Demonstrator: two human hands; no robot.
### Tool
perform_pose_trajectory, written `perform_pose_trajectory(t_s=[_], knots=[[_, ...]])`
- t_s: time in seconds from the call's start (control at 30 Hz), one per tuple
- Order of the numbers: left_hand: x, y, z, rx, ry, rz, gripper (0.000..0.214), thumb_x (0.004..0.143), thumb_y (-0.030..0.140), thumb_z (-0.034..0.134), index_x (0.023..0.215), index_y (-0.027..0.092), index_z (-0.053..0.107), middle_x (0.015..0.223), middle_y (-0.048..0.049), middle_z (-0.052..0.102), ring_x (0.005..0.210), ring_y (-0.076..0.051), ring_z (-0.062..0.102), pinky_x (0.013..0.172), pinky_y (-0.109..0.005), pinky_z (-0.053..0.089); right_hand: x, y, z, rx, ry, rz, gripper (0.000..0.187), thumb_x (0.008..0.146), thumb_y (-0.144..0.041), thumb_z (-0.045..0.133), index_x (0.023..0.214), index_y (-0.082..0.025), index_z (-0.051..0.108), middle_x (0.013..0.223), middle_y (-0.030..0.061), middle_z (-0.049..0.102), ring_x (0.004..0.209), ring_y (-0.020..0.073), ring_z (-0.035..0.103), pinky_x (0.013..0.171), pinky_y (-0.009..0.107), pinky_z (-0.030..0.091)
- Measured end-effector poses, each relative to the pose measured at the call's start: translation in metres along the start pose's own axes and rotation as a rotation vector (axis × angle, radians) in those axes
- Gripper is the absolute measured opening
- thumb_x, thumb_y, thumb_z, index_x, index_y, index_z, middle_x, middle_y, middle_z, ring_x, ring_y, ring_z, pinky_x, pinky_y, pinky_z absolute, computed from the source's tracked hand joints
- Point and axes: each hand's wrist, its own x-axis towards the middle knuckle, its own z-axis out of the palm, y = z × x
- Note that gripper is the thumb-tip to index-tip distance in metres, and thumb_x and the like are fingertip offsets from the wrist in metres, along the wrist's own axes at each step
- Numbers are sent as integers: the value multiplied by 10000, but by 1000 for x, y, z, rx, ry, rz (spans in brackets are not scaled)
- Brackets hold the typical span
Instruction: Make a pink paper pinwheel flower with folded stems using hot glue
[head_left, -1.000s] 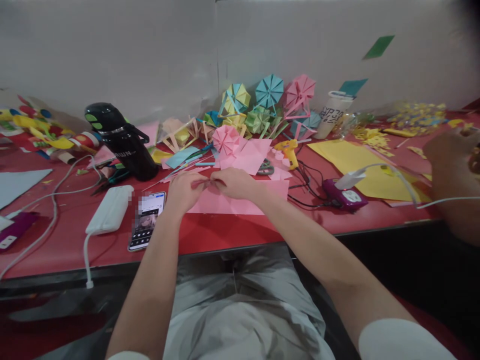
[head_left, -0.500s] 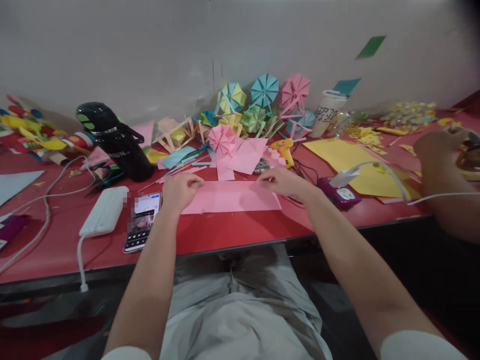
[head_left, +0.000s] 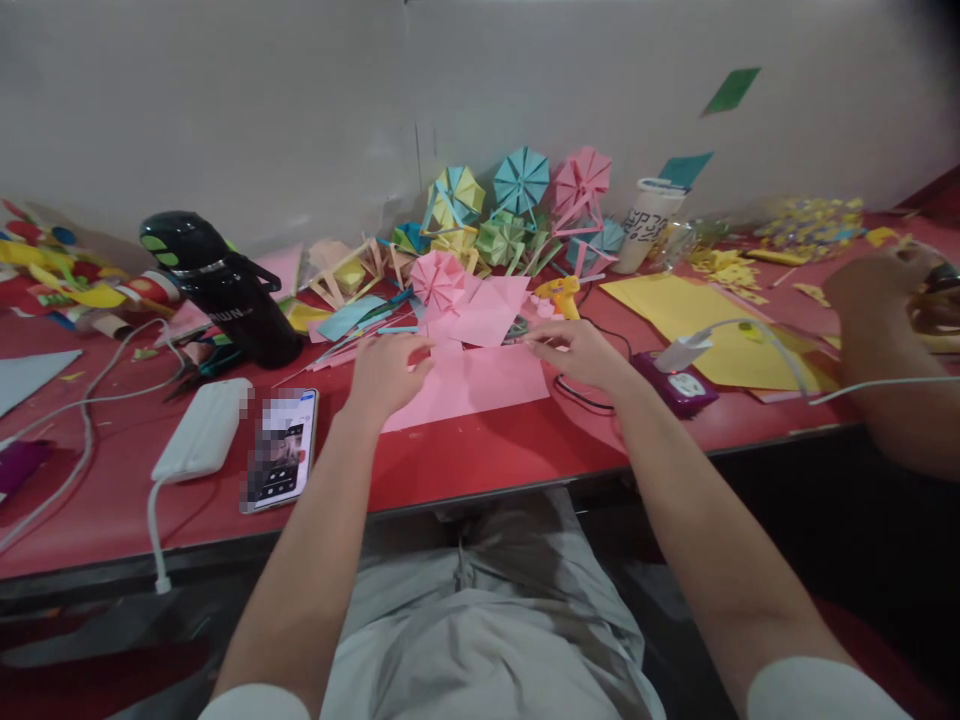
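The pink sheet [head_left: 480, 385] lies between left hand [head_left: 388, 376] and right hand [head_left: 576, 352].

Paper sheet [head_left: 480, 385] near centre on the tabletop [head_left: 480, 465], left hand [head_left: 390, 378] over its left end, right hand [head_left: 574, 350] by its far right corner. Smartphone [head_left: 300, 440] to the left, power bank [head_left: 206, 425] farther left, flask [head_left: 225, 290] behind both! Far centre, folded-paper rosettes [head_left: 521, 180]; cup [head_left: 646, 225] right of them, glue gun [head_left: 562, 292] nearer.
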Motion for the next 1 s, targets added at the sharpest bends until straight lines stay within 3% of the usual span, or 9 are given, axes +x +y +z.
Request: perform_pose_trajectory(t_s=[0.17,0.33,0.57,0.77,1.0], knots=[[30,39,26,-217,-58,184,248,918,232,564,1084,215,748,1197,-59,765,1140,-236,676,1016,-378,469,8,-14,17,38,10,-74,165,873,-309,613,879,-210,744,888,66,763,804,197,699,745,341,573],[42,50,41,-282,-67,192,205,865,218,564,936,196,754,1011,-72,782,947,-223,689,867,-344,501,7,-19,21,-35,57,-140,145,891,-262,585,878,-210,720,857,54,744,776,183,672,730,328,557],[35,27,38,-241,-51,93,96,800,229,592,742,192,659,864,-56,742,822,-195,635,782,-332,457,-4,-11,5,-76,216,-156,138,917,-283,579,870,-222,694,884,39,741,773,171,663,704,306,533],[24,6,27,-169,-38,25,126,795,311,605,731,203,611,843,-62,714,804,-207,601,738,-334,436,-7,-5,-6,-112,255,-92,148,891,-321,584,854,-224,689,856,38,736,749,170,661,659,295,513],[7,-25,9,-173,-59,-37,109,786,275,578,720,205,629,858,-59,732,802,-197,625,763,-332,470,-10,-3,-5,-129,319,-12,190,870,-391,586,832,-237,690,846,45,750,724,197,665,677,338,537]])
